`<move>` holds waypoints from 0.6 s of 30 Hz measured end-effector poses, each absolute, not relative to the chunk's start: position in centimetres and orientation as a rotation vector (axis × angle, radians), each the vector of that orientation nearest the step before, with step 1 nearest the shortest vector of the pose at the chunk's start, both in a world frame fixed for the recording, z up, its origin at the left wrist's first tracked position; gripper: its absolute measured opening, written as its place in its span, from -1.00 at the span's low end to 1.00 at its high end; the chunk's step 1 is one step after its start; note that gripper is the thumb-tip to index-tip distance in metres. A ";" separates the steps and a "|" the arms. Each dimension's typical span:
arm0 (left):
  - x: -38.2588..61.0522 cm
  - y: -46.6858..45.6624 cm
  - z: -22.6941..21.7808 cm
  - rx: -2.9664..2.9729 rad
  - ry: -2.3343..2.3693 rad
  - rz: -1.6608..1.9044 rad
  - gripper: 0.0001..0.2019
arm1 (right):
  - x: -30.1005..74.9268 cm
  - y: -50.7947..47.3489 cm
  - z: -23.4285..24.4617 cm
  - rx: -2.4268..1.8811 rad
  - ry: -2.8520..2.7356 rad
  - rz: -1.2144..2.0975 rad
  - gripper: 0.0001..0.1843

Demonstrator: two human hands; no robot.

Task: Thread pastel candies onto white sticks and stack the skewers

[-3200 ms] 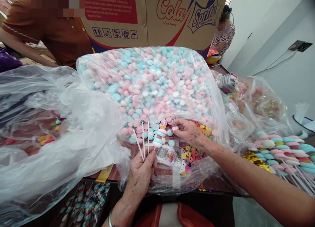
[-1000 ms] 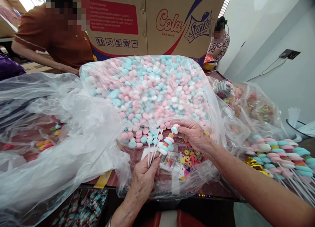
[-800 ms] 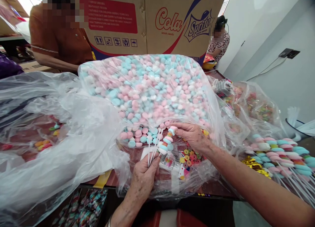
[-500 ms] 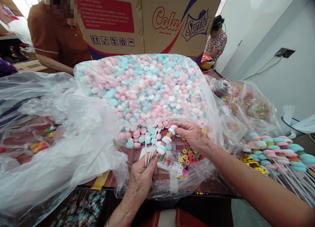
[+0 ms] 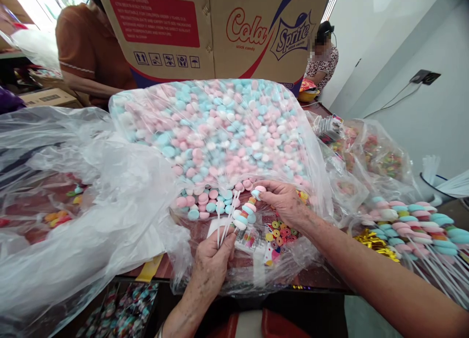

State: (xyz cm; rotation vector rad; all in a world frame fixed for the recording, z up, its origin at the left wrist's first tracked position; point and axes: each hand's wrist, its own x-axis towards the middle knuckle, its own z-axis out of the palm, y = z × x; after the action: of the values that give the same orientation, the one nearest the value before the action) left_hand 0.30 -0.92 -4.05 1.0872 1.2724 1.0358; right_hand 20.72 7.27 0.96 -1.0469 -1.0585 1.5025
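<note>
My left hand (image 5: 214,257) is closed round several white sticks (image 5: 227,220) and the lower end of a candy skewer (image 5: 243,217). Pink, white and blue marshmallows and ring gummies are stacked on that skewer, which leans up to the right. At its top, my right hand (image 5: 280,197) pinches a pink and blue marshmallow (image 5: 259,190) between thumb and fingertips. Behind both hands, loose marshmallows (image 5: 205,201) spill from a big clear bag (image 5: 220,133). Colourful gummy rings (image 5: 281,235) lie below my right hand, beside a printed card (image 5: 251,238).
A large cardboard box (image 5: 238,35) stands behind the bag. Finished marshmallow skewers (image 5: 417,225) lie at right near gold tinsel (image 5: 377,242). Crumpled plastic (image 5: 110,206) covers the left side. A box of wrapped candies (image 5: 124,304) sits below the table edge. Two people (image 5: 88,50) work beyond.
My hands have barely moved; the skewer's top and the pinched marshmallow have shifted slightly right. The person at the far left has leaned toward the box.
</note>
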 end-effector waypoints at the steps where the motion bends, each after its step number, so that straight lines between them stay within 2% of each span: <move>1: 0.3 -0.9 -3.9 1.081 1.274 1.036 -0.68 | 20.7 7.5 0.9 -1.073 -1.009 1.478 -0.70; 8: 0.4 -0.9 -3.3 1.115 1.281 1.025 -0.71 | 20.9 7.7 1.1 -1.110 -0.933 1.510 -0.70; 18: 0.5 -0.8 -3.6 1.129 1.296 0.984 -0.73 | 21.4 7.4 0.1 -1.099 -1.236 1.505 -0.58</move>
State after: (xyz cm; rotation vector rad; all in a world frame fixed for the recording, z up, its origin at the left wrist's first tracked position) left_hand 0.48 -0.79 -3.57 1.1286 1.2961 0.9844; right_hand 21.39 7.36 0.12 -1.0986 -1.2365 1.5052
